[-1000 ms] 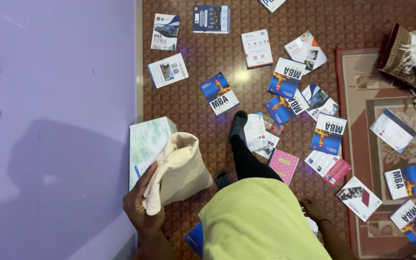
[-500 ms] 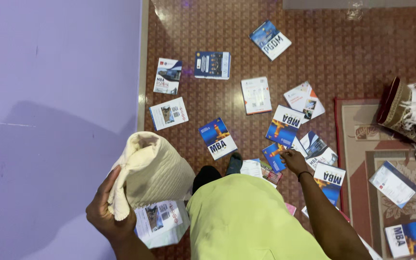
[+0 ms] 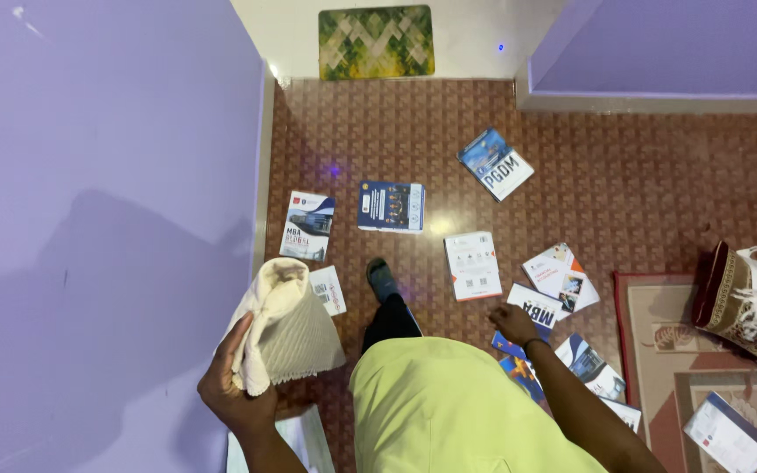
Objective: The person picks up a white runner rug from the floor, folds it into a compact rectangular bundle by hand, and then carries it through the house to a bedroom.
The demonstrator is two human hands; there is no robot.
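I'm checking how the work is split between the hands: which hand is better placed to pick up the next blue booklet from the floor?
Probably the right hand: it is free and already reaching onto the blue booklet. The left hand is occupied gripping the cream cloth bag.

I wear a loose lime-green cotton top (image 3: 457,412) that covers my body from the shoulders down. Both my arms are bare, with no sleeves on them. On my right wrist there is a thin dark band (image 3: 534,345). My legs are in tight black trousers (image 3: 390,320), and on my foot is a dark grey-blue sock (image 3: 382,278). My left hand (image 3: 231,390) has no ring or watch that I can see.
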